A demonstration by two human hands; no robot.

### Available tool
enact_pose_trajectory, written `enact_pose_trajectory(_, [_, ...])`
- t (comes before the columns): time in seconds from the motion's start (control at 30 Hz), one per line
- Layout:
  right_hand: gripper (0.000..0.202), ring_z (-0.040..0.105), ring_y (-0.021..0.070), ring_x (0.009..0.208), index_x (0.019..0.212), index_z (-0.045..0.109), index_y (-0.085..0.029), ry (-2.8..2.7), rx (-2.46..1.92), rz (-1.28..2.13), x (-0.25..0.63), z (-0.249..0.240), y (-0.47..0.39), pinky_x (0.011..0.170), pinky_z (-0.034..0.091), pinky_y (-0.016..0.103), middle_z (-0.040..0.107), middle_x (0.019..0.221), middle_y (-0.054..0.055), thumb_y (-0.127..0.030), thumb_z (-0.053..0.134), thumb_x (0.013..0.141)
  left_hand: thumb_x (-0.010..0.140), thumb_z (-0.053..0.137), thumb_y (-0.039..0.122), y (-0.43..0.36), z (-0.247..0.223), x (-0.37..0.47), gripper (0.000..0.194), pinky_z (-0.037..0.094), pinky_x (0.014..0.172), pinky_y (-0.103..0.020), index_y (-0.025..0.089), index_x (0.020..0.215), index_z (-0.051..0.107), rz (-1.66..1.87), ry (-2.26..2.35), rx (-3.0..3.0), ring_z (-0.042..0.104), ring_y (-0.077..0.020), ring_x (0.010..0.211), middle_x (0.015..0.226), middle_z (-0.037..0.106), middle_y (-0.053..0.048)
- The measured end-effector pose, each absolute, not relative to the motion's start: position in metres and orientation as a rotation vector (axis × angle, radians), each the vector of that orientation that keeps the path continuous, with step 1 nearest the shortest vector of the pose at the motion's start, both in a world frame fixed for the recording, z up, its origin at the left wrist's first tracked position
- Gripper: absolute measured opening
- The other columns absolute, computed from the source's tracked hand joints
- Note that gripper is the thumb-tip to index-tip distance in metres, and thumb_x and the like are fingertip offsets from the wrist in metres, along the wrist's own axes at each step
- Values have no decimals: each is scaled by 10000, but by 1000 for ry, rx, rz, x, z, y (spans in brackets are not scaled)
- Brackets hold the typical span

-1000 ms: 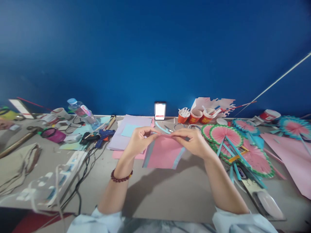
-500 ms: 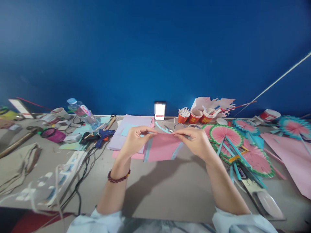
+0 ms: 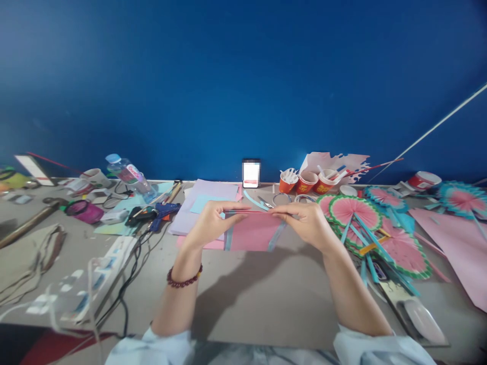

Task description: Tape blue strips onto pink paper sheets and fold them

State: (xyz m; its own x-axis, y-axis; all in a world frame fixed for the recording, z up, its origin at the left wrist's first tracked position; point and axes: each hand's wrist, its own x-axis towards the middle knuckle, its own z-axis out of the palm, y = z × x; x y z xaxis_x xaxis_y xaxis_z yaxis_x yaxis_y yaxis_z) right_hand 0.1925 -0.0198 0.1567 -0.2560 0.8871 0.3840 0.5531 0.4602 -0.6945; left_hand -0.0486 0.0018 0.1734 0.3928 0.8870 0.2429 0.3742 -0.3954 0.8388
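Note:
A pink paper [image 3: 253,233] with blue strips along its two sides hangs from both hands above the table. My left hand [image 3: 211,223] pinches its top left edge between thumb and fingers. At the top right edge, my right hand [image 3: 304,220] pinches the same paper. A narrow fold shows along the upper edge between the fingertips. Behind the left hand lie lilac sheets [image 3: 190,203] with a smaller light blue sheet [image 3: 200,203] on top. Scissors [image 3: 266,203] and a blue paper strip [image 3: 254,199] lie just beyond the paper.
A phone [image 3: 251,174] stands against the blue wall. Red paper cups [image 3: 306,182] and watermelon-patterned paper fans [image 3: 355,213] are on the right. To the left are a bottle [image 3: 131,177], a blue glue gun [image 3: 164,213], black cables [image 3: 127,279] and a power strip [image 3: 99,279].
The top of the pink paper has tipped, so a narrow fold now shows along its upper edge. My left fingers are slightly more spread; both hands keep their hold.

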Motion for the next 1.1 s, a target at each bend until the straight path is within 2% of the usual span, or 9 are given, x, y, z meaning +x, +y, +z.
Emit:
enact_pose_trajectory(0.23, [172, 682, 199, 825, 904, 744, -254, -1885, -1237, 658, 194, 159, -19, 692, 528, 275, 744, 892, 9, -306, 592, 844, 771, 690, 363, 6, 167, -47, 187, 540, 676, -251, 196, 817, 759, 977, 1062, 1832, 692, -205, 807, 844, 746, -52])
enact_pose_trajectory(0.4, [226, 662, 215, 896, 986, 714, -240, -1825, -1228, 682, 199, 161, -16, 748, 536, 308, 722, 995, 32, -348, 632, 806, 754, 703, 383, 12, 163, -49, 222, 548, 614, -257, 181, 826, 758, 1074, 1050, 1713, 690, -209, 771, 841, 745, -67])
enact_pose_trajectory(0.57, [219, 670, 198, 807, 938, 728, -225, -1761, -1223, 701, 205, 156, -10, 697, 549, 309, 731, 917, 41, -360, 598, 824, 754, 705, 379, 15, 161, -51, 234, 561, 620, -259, 188, 879, 756, 1099, 1044, 1693, 692, -214, 801, 897, 741, -72])
enact_pose_trajectory(0.7, [224, 674, 188, 757, 919, 740, -219, -1651, -1193, 723, 206, 149, -4, 646, 552, 293, 739, 888, 48, -373, 644, 789, 777, 681, 394, 14, 162, -54, 281, 577, 704, -299, 180, 949, 745, 1080, 1002, 1677, 694, -228, 840, 936, 736, -84])
enact_pose_trajectory(0.87, [197, 674, 181, 689, 866, 745, -204, -1605, -1167, 661, 204, 147, -5, 567, 536, 270, 743, 815, 52, -355, 669, 765, 810, 648, 376, 18, 162, -60, 245, 553, 820, -335, 199, 953, 740, 972, 959, 1800, 670, -234, 941, 973, 728, -78])
enact_pose_trajectory(1.0, [147, 678, 171, 674, 860, 736, -209, -1619, -1162, 468, 193, 151, -13, 572, 532, 259, 743, 805, 37, -296, 643, 789, 824, 630, 359, 15, 163, -54, 286, 494, 903, -360, 219, 1069, 676, 1239, 1201, 2058, 572, -231, 1102, 1119, 655, -85])
enact_pose_trajectory(1.07, [133, 677, 162, 662, 864, 731, -215, -1620, -1166, 259, 184, 151, -18, 587, 530, 256, 740, 793, 26, -249, 616, 808, 810, 644, 342, 8, 164, -45, 295, 491, 862, -346, 207, 1073, 652, 1492, 1348, 2138, 559, -221, 1064, 1092, 627, -92])
enact_pose_trajectory(1.1, [139, 675, 158, 656, 868, 728, -218, -1624, -1158, 139, 180, 151, -20, 594, 528, 255, 739, 788, 23, -219, 599, 816, 813, 640, 326, 3, 165, -39, 261, 495, 811, -322, 191, 1036, 653, 1599, 1356, 2152, 577, -200, 974, 1030, 625, -90])
